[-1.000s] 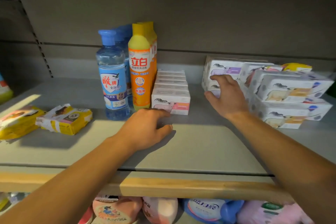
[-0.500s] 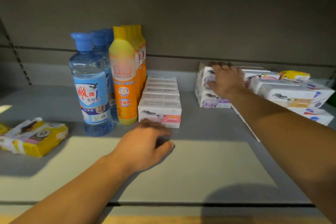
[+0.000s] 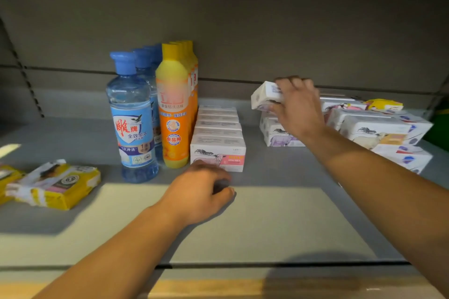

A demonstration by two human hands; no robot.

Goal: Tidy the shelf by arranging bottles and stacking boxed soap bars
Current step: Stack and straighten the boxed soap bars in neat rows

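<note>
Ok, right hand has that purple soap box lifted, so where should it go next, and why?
Probably carry it left and set it on the row of pink soap boxes. The right hand grips the purple soap box, tilted, above its pile; the left hand rests in front of that flat, neat row.

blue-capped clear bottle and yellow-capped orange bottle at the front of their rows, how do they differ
The blue-capped clear bottle is see-through with a blue label; the yellow-capped orange bottle is opaque with an orange label. The clear one has a rounded shoulder and narrow neck; the orange one is straighter and stands taller. Both stand upright, side by side on the grey shelf, each heading a row of like bottles.
</note>
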